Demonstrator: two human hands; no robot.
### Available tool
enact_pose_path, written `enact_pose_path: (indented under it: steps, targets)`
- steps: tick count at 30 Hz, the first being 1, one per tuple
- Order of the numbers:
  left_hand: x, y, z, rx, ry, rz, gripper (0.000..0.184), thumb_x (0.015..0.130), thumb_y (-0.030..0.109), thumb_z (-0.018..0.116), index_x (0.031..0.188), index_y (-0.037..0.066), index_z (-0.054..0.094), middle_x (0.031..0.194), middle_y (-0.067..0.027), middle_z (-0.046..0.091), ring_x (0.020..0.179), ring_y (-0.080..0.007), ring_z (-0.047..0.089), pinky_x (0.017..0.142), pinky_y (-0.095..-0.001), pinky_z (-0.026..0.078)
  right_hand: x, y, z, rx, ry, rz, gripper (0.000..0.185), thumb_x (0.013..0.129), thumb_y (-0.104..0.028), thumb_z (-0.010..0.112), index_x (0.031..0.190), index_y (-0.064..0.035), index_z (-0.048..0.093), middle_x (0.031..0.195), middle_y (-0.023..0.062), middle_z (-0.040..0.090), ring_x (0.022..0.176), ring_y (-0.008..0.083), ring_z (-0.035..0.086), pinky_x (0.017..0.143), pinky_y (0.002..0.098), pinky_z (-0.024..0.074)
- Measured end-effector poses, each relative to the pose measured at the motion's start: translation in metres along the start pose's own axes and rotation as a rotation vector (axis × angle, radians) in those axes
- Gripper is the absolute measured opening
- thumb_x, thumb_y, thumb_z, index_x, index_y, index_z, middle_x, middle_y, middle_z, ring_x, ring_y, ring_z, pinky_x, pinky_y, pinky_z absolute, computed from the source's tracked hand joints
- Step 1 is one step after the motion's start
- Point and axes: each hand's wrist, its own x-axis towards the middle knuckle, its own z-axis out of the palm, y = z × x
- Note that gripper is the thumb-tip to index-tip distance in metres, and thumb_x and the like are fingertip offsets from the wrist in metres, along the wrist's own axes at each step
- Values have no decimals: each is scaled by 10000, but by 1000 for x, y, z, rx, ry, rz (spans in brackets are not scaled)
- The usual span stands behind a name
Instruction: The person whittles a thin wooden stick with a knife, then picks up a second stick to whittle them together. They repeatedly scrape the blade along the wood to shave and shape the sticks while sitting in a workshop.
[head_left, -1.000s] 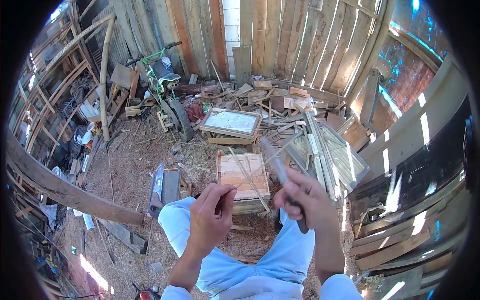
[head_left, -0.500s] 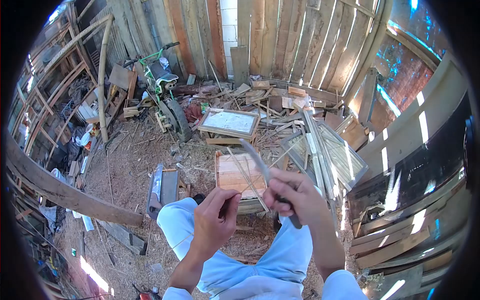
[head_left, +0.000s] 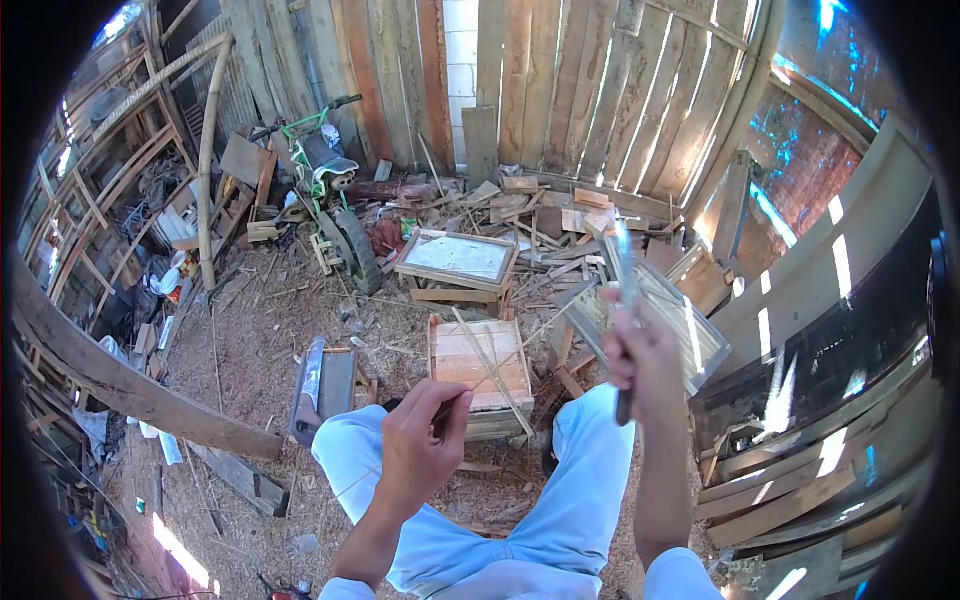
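Your left hand point(head_left: 428, 437): thumb and fingertips pinched together on a thin, pale wooden strip point(head_left: 541, 332), which slants from the grip away toward the upper right. Your right hand point(head_left: 647, 362): fingers wrapped round the dark handle of a long, grey-bladed knife point(head_left: 626, 268), blade pointing up, blurred, apart from the strip. Just beyond your left hand: a square box of pale wooden boards point(head_left: 450, 345), loose thin sticks point(head_left: 494, 372) across it. Farther beyond: a wood-framed white panel point(head_left: 460, 256). Left of your left hand: a dark rectangular tray point(head_left: 343, 378).
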Motion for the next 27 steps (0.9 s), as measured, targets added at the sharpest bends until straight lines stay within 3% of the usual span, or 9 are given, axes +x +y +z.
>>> enact_pose_path:
  steps: [3, 5, 13, 16, 25, 27]
  targets:
    - [5, 8, 8, 4, 10, 24, 53, 814, -27, 644, 852, -8, 613, 714, -84, 594, 569, -132, 568, 516, -243, 432, -5, 13, 25, -71, -66, 36, 257, 936, -246, 554, 1095, -44, 553, 611, -39, 420, 435, 3, 312, 366, 155, 237]
    - [5, 13, 12, -8, 13, 22, 53, 813, -28, 644, 853, -8, 614, 714, -85, 594, 569, -133, 568, 516, -243, 432, -5, 19, 32, -2, -79, 36, 228, 903, -233, 616, 991, -25, 591, 602, -34, 477, 448, 8, 377, 372, 172, 267]
    - [4, 15, 11, 2, 41, 15, 53, 814, -25, 646, 854, -9, 615, 706, -77, 588, 570, -124, 563, 515, -236, 425, -9, 23, 43, 54, -99, -36, 206, 918, -219, 593, 933, -18, 550, 603, -22, 459, 444, 14, 338, 384, 177, 260]
    - [2, 15, 10, -23, 4, -49, 50, 833, 2, 636, 863, -7, 597, 727, -90, 590, 586, -165, 580, 531, -270, 447, -11, 28, 47, 78, -71, -49, 193, 926, -218, 581, 908, -34, 522, 599, -26, 436, 447, 14, 313, 383, 172, 256]
    - [-1, 5, 10, -135, 24, -190, 41, 847, 18, 627, 849, -15, 604, 700, -83, 581, 565, -121, 548, 517, -250, 420, -14, 40, 53, 161, -18, -10, 209, 935, -239, 565, 900, -40, 513, 608, -27, 422, 463, 19, 325, 395, 172, 269]
    - [1, -4, 7, -105, 38, -183, 73, 890, 54, 598, 869, -15, 603, 640, -2, 568, 540, -51, 528, 481, -193, 394, -15, 44, 53, 152, -36, -3, 211, 936, -239, 564, 897, -38, 514, 609, -26, 424, 464, 19, 325, 395, 172, 269]
